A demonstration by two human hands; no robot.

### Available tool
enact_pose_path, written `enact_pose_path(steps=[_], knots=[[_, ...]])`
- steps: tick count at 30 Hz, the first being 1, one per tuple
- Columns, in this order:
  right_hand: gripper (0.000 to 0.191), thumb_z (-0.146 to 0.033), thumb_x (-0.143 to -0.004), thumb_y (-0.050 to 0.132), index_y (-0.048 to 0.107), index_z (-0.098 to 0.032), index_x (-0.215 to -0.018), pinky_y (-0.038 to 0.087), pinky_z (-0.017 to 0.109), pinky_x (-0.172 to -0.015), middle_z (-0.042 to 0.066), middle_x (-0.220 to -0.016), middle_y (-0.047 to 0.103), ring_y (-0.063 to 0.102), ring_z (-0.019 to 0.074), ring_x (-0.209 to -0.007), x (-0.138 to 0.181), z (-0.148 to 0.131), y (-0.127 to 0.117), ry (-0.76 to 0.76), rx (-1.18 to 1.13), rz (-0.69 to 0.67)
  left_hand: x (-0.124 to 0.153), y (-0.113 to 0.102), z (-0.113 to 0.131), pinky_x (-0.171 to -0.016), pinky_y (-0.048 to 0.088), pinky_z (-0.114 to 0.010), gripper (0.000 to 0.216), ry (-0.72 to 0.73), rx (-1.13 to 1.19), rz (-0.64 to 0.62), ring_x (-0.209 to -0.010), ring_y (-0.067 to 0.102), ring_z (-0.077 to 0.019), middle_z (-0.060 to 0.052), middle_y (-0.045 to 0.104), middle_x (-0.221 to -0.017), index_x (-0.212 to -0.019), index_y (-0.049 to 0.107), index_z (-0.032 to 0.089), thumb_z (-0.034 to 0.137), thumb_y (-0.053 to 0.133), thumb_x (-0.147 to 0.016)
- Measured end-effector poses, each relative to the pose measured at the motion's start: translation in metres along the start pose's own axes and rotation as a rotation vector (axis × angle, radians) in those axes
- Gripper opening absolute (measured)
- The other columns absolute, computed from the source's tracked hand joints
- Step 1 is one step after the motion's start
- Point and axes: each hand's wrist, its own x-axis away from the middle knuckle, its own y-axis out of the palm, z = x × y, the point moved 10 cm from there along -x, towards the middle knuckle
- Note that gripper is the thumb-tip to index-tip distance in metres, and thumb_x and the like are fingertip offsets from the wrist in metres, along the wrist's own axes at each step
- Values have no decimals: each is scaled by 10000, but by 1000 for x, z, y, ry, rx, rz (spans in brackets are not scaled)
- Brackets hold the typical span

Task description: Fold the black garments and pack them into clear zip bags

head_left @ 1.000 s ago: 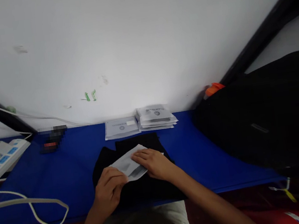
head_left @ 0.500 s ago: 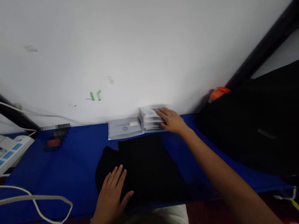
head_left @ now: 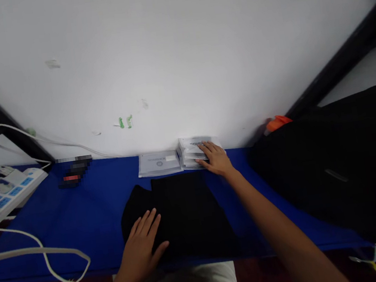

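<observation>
A folded black garment [head_left: 184, 211] lies on the blue table [head_left: 86, 216] in front of me. My left hand [head_left: 143, 245] rests flat on its near left corner, fingers stretched out. My right hand [head_left: 213, 158] reaches to the back of the table and lies with fingers extended on a stack of grey-white packets [head_left: 194, 151] against the wall. A single grey-white packet [head_left: 159, 163] lies just left of that stack.
A white power strip [head_left: 3, 197] with cables sits at the far left, and a white cable loop [head_left: 43, 259] hangs over the front edge. A small dark object [head_left: 73, 171] lies at the back left. A large black bag [head_left: 344, 161] with an orange piece [head_left: 278, 122] fills the right.
The packet that both hands held over the black garment is gone from it. My right hand reached to the stack at the wall, and my left hand flattened on the garment.
</observation>
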Motion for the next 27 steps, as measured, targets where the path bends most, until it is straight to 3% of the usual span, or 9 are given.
enact_pose_path(steps=[4, 7, 11, 13, 18, 20, 22, 25, 27], knots=[[695, -640, -936, 345, 370, -200, -1473, 316, 517, -1115, 126, -1516, 407, 314, 341, -1419, -1, 1, -3, -12, -1, -1, 0, -1, 1, -1104, 389, -499, 645, -2, 32, -6, -1403, 378, -293, -96, 374, -1542, -1511, 282, 251, 509, 475, -952], [739, -622, -927, 391, 303, -168, -1504, 273, 550, -1134, 152, -1564, 310, 227, 361, -1453, 1, -3, -16, -1, 8, 19, 2, -14, -2, -1094, 406, -503, 683, -56, 69, 46, -1424, 336, -307, -119, 284, -1581, -1513, 261, 241, 510, 510, -936], [738, -528, -942, 447, 231, -132, -1526, 238, 550, -1161, 177, -1595, 204, 149, 340, -1477, 31, -39, -49, -26, -77, 116, 12, -31, -5, -1066, 447, -500, 637, -30, 118, 65, -1413, 356, -304, -97, 304, -1575, -1472, 338, 277, 501, 557, -917], [708, -496, -954, 457, 226, -154, -1529, 276, 509, -1164, 167, -1583, 251, 205, 303, -1469, 63, -71, -56, -91, -206, 72, 21, -30, -5, -1052, 465, -496, 586, 47, 122, 12, -1384, 407, -293, -81, 384, -1536, -1427, 410, 297, 508, 575, -905], [809, -550, -866, 612, 260, -237, -1523, 382, 475, -1123, 120, -1540, 369, 347, 291, -1415, 168, -144, -45, -247, -506, -307, 48, -26, -16, -1026, 477, -535, 581, 142, 92, -35, -1303, 507, -300, -91, 521, -1434, -1382, 482, 294, 477, 656, -859], [850, -501, -819, 684, 280, -234, -1517, 365, 501, -1131, 119, -1544, 362, 344, 307, -1415, 201, -152, -45, -216, -531, -368, 57, -33, -18, -1008, 494, -509, 477, 160, 115, -3, -1281, 527, -289, -93, 560, -1393, -1341, 531, 284, 370, 643, -886], [761, -347, -826, 678, 332, -237, -1495, 349, 515, -1139, 108, -1535, 381, 344, 299, -1416, 221, -152, -49, -178, -546, -370, 63, -45, -16, -980, 517, -449, 340, 179, 161, 35, -1239, 560, -259, -81, 611, -1332, -1251, 603, 280, 260, 588, -912], [533, -165, -845, 549, 498, -244, -1369, 415, 475, -1099, 87, -1395, 558, 471, 257, -1335, 229, -146, -61, -139, -623, -297, 58, -65, -15, -928, 535, -371, 192, 147, 229, 116, -1142, 614, -217, -62, 668, -1229, -1068, 670, 260, 218, 537, -935], [366, -164, -893, 479, 582, -246, -1234, 511, 408, -995, 72, -1206, 677, 616, 225, -1166, 220, -132, -67, -76, -683, -219, 44, -78, -22, -908, 534, -359, 141, 65, 245, 200, -1088, 632, -208, -63, 679, -1184, -986, 665, 241, 241, 530, -946]])
